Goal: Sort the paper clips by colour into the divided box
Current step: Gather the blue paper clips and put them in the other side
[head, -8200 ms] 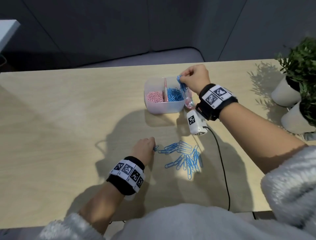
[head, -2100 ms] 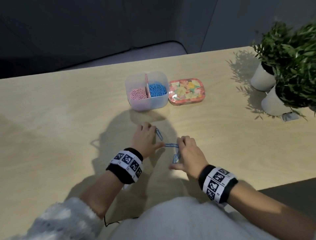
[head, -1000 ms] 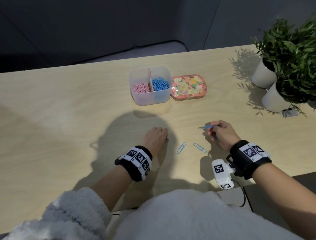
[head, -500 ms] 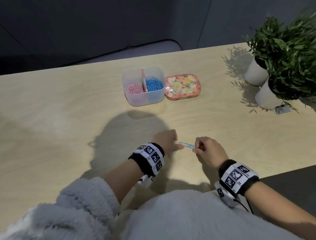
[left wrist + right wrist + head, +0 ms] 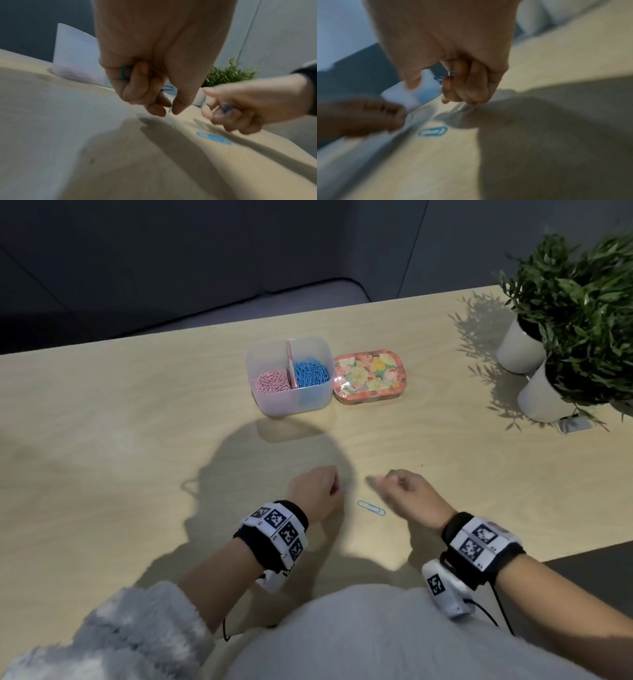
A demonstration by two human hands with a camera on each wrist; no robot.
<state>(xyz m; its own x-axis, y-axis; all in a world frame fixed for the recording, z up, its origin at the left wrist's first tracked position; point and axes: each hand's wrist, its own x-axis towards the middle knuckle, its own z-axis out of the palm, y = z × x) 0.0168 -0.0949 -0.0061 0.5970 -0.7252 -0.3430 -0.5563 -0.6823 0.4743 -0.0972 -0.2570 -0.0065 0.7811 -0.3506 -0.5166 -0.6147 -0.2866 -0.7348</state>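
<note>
One blue paper clip (image 5: 371, 508) lies flat on the wooden table (image 5: 137, 440) between my two hands; it also shows as the loose clip (image 5: 432, 131) and clip (image 5: 214, 138) in the wrist views. My left hand (image 5: 317, 491) is curled just left of it and holds blue clips (image 5: 123, 72) inside its fingers. My right hand (image 5: 404, 491) hovers just right of it, fingers curled round more blue clips (image 5: 440, 78). The translucent divided box (image 5: 291, 400) stands farther back, with pink clips (image 5: 271, 381) left of the divider and blue clips (image 5: 311, 372) right of it.
A floral tin lid (image 5: 369, 378) lies right beside the box. Two potted plants in white pots (image 5: 520, 347) stand at the table's right edge. The near table edge runs close under my right wrist.
Half a second ago both hands met over a blue clip between them. They have drawn apart, and one blue clip lies loose on the table between them.
</note>
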